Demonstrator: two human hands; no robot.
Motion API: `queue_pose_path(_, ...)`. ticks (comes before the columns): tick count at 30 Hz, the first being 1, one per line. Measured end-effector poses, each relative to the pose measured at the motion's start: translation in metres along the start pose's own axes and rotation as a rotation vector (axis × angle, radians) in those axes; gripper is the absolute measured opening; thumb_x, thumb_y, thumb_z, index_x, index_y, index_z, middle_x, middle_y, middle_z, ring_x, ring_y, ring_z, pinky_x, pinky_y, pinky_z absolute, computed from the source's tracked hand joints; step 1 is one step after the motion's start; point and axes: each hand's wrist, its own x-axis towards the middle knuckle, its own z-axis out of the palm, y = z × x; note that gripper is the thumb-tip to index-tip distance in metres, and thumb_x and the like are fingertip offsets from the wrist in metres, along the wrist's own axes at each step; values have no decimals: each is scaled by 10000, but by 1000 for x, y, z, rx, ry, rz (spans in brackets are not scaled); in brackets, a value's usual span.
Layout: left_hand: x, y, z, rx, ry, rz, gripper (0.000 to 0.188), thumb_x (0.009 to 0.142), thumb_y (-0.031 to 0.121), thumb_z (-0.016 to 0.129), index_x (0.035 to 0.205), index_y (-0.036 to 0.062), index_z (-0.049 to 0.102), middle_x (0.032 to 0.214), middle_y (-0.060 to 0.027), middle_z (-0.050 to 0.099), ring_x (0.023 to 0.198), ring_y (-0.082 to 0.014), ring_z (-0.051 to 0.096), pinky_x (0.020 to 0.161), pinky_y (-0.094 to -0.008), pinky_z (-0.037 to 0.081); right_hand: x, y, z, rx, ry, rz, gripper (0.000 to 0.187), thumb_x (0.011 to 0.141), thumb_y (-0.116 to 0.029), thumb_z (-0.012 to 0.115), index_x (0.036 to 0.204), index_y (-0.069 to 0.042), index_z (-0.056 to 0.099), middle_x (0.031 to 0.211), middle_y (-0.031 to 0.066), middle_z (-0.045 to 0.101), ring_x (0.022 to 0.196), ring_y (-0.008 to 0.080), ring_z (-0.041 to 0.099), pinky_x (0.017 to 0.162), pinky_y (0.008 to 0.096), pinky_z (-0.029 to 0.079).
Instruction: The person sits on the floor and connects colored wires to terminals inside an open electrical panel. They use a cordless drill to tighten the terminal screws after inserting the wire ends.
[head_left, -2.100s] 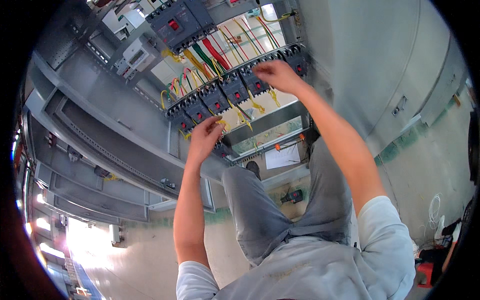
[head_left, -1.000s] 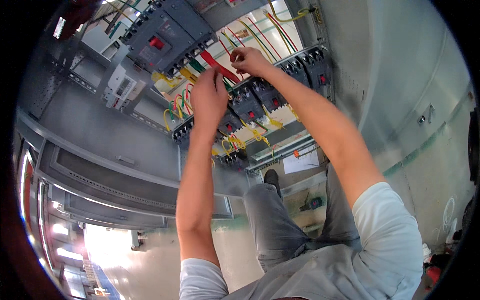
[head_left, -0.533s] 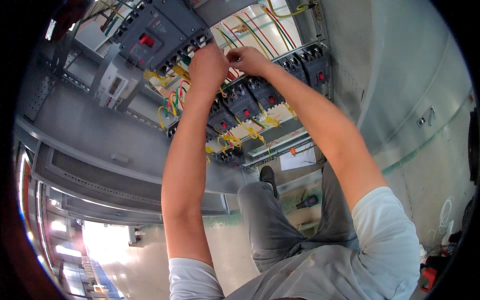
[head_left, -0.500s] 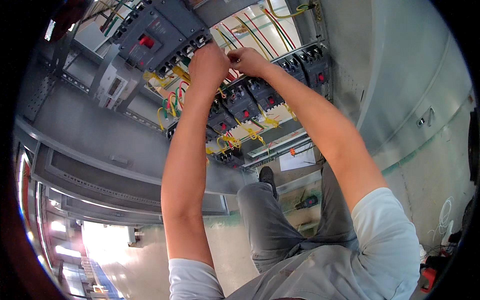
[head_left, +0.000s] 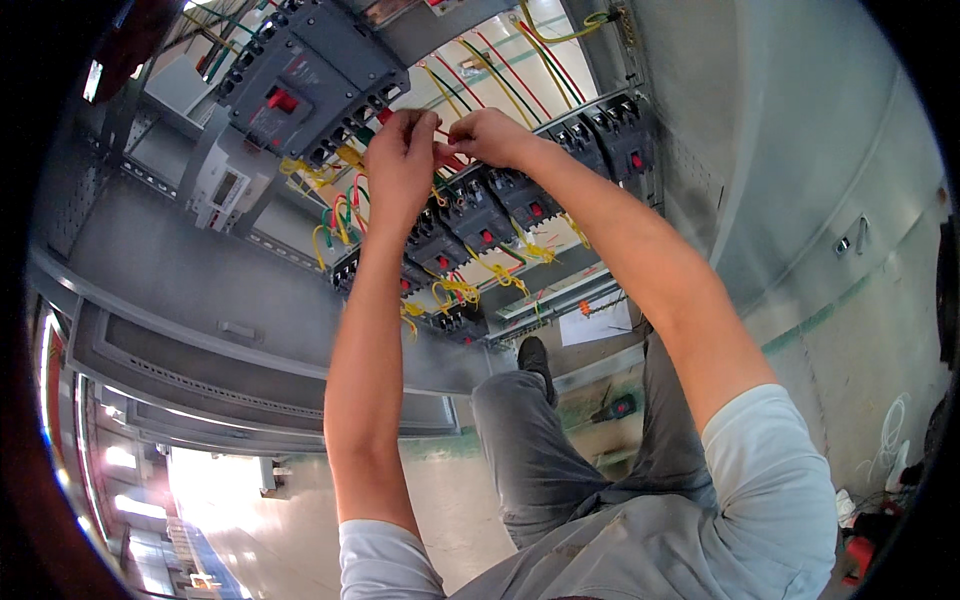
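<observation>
My left hand [head_left: 400, 168] is raised just below the large grey circuit breaker [head_left: 305, 90] with a red switch. Its fingers are bent together close to the breaker's lower terminals. To its right my right hand [head_left: 492, 138] is closed, thumb and fingers pinched, almost touching the left fingertips. Red wires [head_left: 456, 162] show right under both hands, but whatever the fingers hold is too small to make out. Below the hands runs a row of smaller black breakers [head_left: 485, 222] with red switches, and coiled yellow wires [head_left: 458, 291] hang from them.
An open grey metal cabinet surrounds the breakers, with its door [head_left: 850, 150] on the right. A white meter [head_left: 228, 185] is mounted at the left. On the cabinet's floor lies a paper sheet [head_left: 595, 322]; a power tool [head_left: 614, 408] lies between my legs.
My left hand has drawn slightly down and left from the large breaker's terminals, and its fingers now show. The right hand has shifted slightly, staying close to the left. The view has tilted a little.
</observation>
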Motion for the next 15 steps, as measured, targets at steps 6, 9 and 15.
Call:
queue_pose_path(6,-41,-1,8,-265,-19,-208,245,1015,210,663,1122,-7,702,1034,-50,708,923,-135,681,726,-302,619,-2,1,0,-51,56,-43,211,848,-217,720,1001,-85,782,970,165,754,944,358,715,882,434,559)
queue_pose_path(9,-46,-11,11,-384,-84,-348,248,978,196,715,1118,-9,696,976,-49,689,812,-117,660,689,-290,626,-2,-1,-3,-18,45,-4,207,837,-183,701,998,-84,785,967,174,753,954,352,718,889,432,560)
queue_pose_path(15,-37,-16,1,-316,-382,-574,335,940,208,753,1171,-2,632,917,-60,681,723,-119,654,586,-272,573,-4,-11,-8,34,11,12,237,883,-96,656,1073,10,751,951,185,760,802,272,753,789,369,596)
